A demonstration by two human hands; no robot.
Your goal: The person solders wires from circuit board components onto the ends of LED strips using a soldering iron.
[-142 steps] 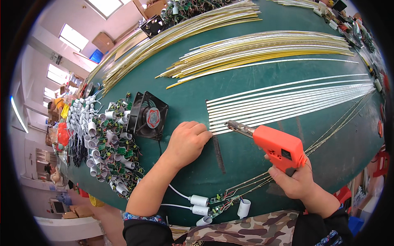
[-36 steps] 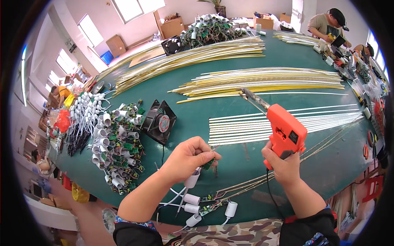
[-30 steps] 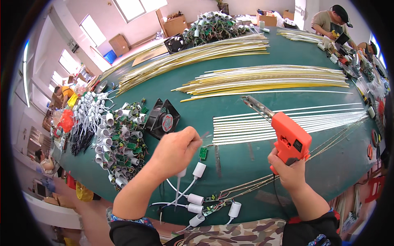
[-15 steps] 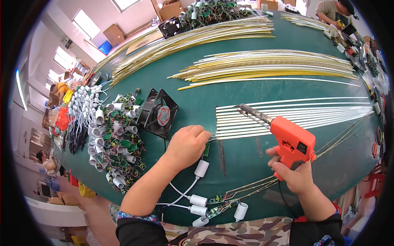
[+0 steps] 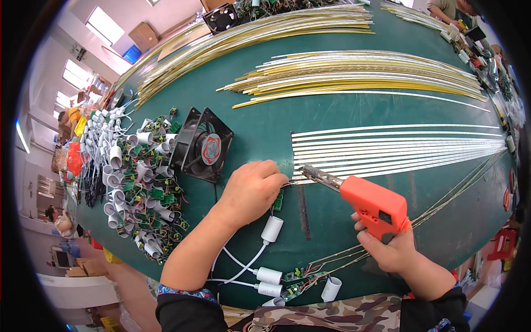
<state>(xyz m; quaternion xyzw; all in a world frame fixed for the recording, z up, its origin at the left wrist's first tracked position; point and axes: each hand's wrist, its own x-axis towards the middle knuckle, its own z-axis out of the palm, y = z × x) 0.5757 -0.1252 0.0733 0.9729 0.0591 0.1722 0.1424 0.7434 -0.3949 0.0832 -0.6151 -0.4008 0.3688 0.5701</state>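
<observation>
My right hand (image 5: 391, 252) grips the handle of a red soldering gun (image 5: 375, 203). Its metal tip points left, over the left ends of the white LED strips (image 5: 387, 147), which lie side by side and fan together toward the right. Beside those ends my left hand (image 5: 251, 191) pinches a thin wire at the lowest strip; its fingertips are partly hidden. Just below the pinch hangs a small green circuit board (image 5: 278, 200), joined to a white cylindrical cap (image 5: 272, 229) with a white cable. I cannot tell whether the tip touches the strip.
A black fan (image 5: 203, 145) stands left of my left hand, near a heap of white caps and boards (image 5: 146, 182). More wired caps (image 5: 269, 275) lie close to me. Strip bundles (image 5: 365, 74) stretch across the far table. Another person (image 5: 445, 11) works at the far right.
The soldering gun has moved left and down, its tip coming close to the lower strip ends by my left hand. My left hand keeps its pinch. The whole view has shifted slightly.
</observation>
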